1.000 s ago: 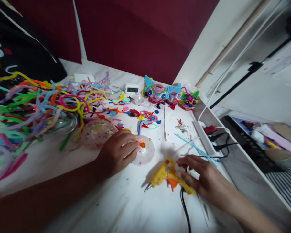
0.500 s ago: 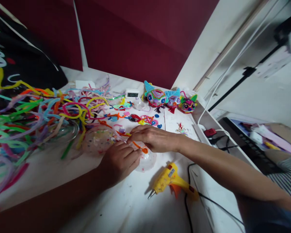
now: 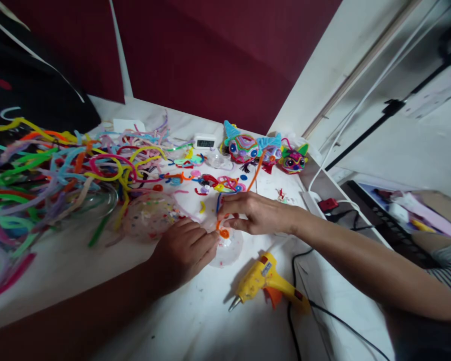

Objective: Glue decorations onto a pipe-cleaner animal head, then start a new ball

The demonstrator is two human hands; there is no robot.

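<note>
A clear domed plastic piece (image 3: 231, 252) lies on the white tabletop with a small coil of orange pipe cleaner on its top. My left hand (image 3: 188, 250) is closed at the dome's left side, fingers curled over its edge. Above the dome, my right hand (image 3: 250, 213) pinches the orange pipe cleaner (image 3: 256, 173), whose free end sticks up behind the knuckles. The thumb and fingertips sit close to the coil. To the left lies a clear tray-like piece (image 3: 150, 215) with coloured specks. A yellow glue gun (image 3: 265, 276) rests in front, nozzle toward me.
Pipe cleaners (image 3: 67, 170) of many colours heap up at the left. At the back stand a small digital clock (image 3: 205, 142) and decorated animal heads (image 3: 244, 148). A black cord (image 3: 291, 321) trails from the glue gun. A person's striped sleeve (image 3: 449, 265) shows far right.
My right hand has shifted right, away from my left hand. The orange pipe cleaner's loose end swung from lying leftward to pointing up. My left hand stays at the dome.
</note>
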